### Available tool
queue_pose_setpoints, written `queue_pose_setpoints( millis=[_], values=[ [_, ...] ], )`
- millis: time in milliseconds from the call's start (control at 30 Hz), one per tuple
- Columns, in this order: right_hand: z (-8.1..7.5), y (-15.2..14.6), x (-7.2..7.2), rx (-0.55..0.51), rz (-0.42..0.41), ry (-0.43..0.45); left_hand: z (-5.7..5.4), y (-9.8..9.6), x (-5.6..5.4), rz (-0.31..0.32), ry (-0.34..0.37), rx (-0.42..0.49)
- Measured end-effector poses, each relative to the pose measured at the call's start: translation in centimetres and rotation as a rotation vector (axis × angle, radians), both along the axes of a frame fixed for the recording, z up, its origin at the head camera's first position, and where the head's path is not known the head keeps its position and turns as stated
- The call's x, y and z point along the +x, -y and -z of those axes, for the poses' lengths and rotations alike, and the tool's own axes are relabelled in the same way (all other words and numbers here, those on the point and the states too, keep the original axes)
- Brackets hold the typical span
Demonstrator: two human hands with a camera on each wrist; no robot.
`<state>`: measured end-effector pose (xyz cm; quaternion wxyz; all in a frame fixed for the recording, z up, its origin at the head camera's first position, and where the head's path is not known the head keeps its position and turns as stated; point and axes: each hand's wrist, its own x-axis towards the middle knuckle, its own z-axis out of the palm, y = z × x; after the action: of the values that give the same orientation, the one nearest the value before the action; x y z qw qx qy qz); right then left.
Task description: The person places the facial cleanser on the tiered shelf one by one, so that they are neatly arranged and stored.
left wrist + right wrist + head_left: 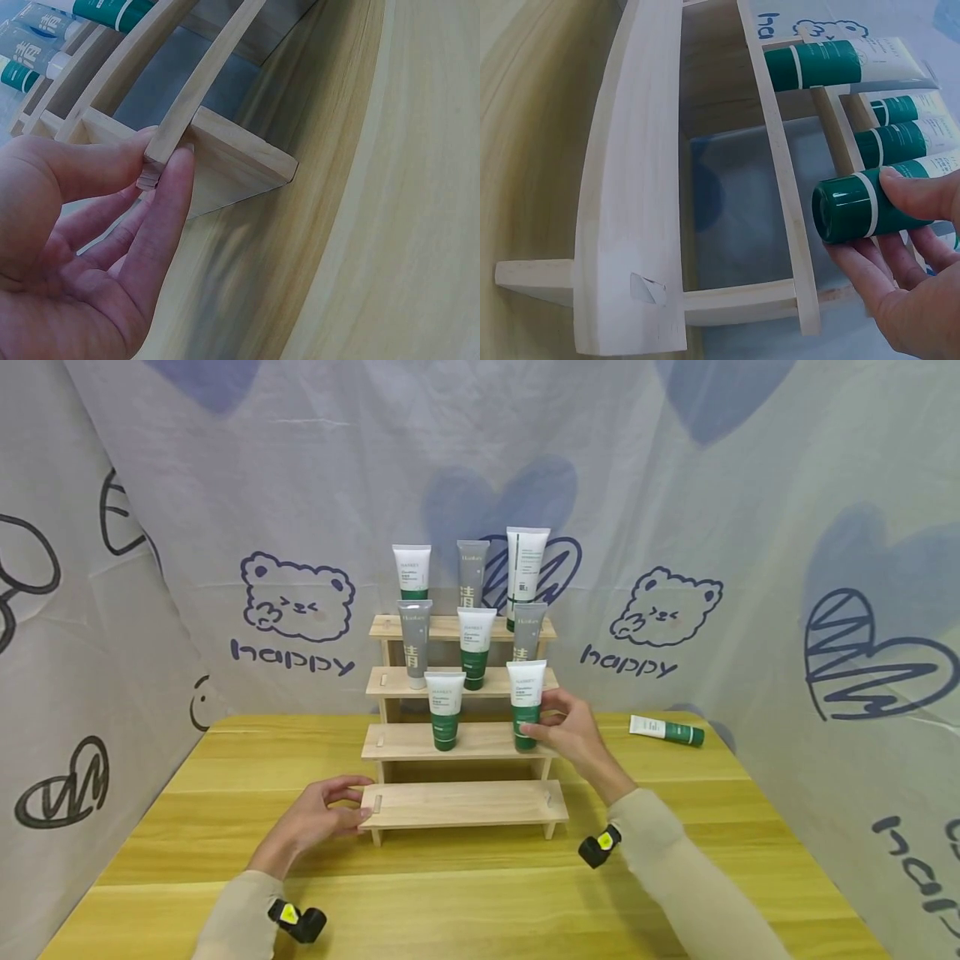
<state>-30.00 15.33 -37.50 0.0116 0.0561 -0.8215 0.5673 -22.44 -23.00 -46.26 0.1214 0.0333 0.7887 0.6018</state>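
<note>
A stepped wooden display rack (465,804) stands on the table. At its lowest step's left end is my left hand (322,814); in the left wrist view, thumb and fingers pinch the end of that board (169,135). My right hand (573,731) holds a white-and-green squeeze tube (528,685) upright, cap down, at the right end of the second step from the bottom. In the right wrist view its green cap (847,210) overlaps the step's edge. A similar squeeze tube (446,710) stands on that step's left half.
Two grey tubes (416,639) and a white-and-green one (476,643) stand on the step above. On the top step are a small white-and-green tube (412,568), a grey tube (472,568) and a tall white tube (527,564). Another tube (667,730) lies on the table (465,902) at right.
</note>
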Motion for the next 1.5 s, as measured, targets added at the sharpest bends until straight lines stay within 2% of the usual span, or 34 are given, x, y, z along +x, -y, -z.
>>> queue_pose_setpoints(
  millis=[367, 833, 1500],
  values=[
    [0.2, 1.3, 0.0, -0.016, -0.009, -0.060, 0.0, 0.0, -0.1, 0.002, -0.006, -0.008],
    [0.7, 2.9, -0.1, -0.025, 0.018, -0.049, -0.1, 0.0, 0.1, -0.003, 0.000, -0.012],
    [0.8, 3.7, 0.2, -0.024, -0.004, -0.047, 0.0, 0.0, 0.1, 0.000, -0.004, 0.000]
  ],
)
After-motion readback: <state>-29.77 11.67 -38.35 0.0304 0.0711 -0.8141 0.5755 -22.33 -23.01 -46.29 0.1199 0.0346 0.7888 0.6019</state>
